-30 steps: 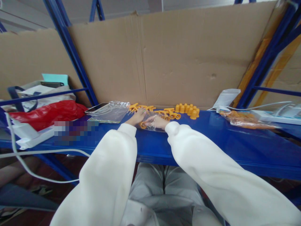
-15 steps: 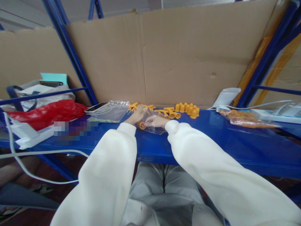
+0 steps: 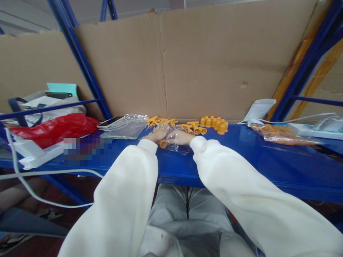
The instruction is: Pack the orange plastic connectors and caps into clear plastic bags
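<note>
My left hand (image 3: 159, 132) is over the middle of the blue shelf, fingers stretched out toward my right hand. My right hand (image 3: 179, 137) has its fingers closed around a crumpled clear plastic bag (image 3: 180, 147), and shiny film partly covers them. Just below the left hand, an orange-yellow plastic piece with a round cup end (image 3: 162, 144) shows beside the bag; whether it is inside the film I cannot tell. Behind both hands lie several orange-yellow branched pieces (image 3: 152, 121) and several cup-ended pieces (image 3: 197, 129). Right of these stand several orange-yellow stepped caps (image 3: 214, 123) in rows.
Clear bags of orange parts (image 3: 281, 135) lie at right by a white pouch (image 3: 261, 110). To the left are a flat clear bag (image 3: 125, 129), a phone with cable (image 3: 111, 122), a red plastic bag (image 3: 59, 129) and a power strip (image 3: 40, 157). Cardboard (image 3: 203, 64) backs the blue shelf (image 3: 230, 167).
My left hand has moved slightly down and right, closer to my right hand, with its fingers more extended. The bag is more bunched around my right hand.
</note>
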A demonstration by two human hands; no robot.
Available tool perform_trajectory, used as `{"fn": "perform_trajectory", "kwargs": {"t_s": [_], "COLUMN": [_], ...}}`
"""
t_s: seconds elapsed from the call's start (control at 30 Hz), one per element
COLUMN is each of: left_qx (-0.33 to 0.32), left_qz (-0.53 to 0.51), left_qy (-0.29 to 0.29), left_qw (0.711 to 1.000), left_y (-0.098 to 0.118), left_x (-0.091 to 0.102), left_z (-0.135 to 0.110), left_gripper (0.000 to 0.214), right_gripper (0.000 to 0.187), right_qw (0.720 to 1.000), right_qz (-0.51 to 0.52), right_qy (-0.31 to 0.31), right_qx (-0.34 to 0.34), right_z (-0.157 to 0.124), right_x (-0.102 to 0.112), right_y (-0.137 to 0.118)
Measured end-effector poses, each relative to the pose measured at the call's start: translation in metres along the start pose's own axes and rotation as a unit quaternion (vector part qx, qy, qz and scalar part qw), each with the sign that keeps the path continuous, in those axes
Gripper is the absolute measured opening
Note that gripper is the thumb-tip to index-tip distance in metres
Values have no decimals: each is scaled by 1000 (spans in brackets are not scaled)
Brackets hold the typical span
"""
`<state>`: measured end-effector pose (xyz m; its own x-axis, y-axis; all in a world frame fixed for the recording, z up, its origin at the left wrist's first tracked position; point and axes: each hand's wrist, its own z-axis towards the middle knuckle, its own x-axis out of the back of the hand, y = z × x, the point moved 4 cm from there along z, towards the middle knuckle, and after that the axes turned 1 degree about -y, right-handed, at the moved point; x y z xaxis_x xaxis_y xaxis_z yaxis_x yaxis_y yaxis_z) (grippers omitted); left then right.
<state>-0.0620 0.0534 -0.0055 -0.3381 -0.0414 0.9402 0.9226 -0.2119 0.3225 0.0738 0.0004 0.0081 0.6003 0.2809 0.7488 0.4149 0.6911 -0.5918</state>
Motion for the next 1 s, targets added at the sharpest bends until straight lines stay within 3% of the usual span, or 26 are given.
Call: {"fn": "perform_trajectory", "kwargs": {"t_s": [0.13, 0.27, 0.37, 0.47, 0.57, 0.73, 1.0], "left_qx": [29, 73, 72, 75, 92, 103, 113], "left_qz": [11, 23, 16, 13, 16, 11, 19], "left_qy": [0, 3, 18, 26, 22, 14, 3], "left_qw": [1000, 997, 997, 997, 995, 995, 993], "left_y": [-4, -9, -13, -16, -18, -17, -13], "left_x": [-1, -2, -1, -1, -1, 0, 1], "left_z": [0, -1, 0, 1, 1, -2, -6], "left_gripper": [69, 72, 70, 71, 72, 73, 75], "right_gripper": [15, 25, 33, 34, 35, 43, 37], "right_qw": [997, 959, 925, 904, 891, 864, 862], "right_qz": [17, 57, -84, -234, -290, -339, -324], "right_qy": [56, 202, 272, 205, 128, 143, 158], "right_qx": [-47, -188, -252, -292, -324, -343, -356], "right_z": [-13, -39, -63, -76, -78, -72, -71], "right_x": [27, 69, 91, 90, 76, 64, 65], "right_y": [2, 17, 23, 25, 26, 24, 31]}}
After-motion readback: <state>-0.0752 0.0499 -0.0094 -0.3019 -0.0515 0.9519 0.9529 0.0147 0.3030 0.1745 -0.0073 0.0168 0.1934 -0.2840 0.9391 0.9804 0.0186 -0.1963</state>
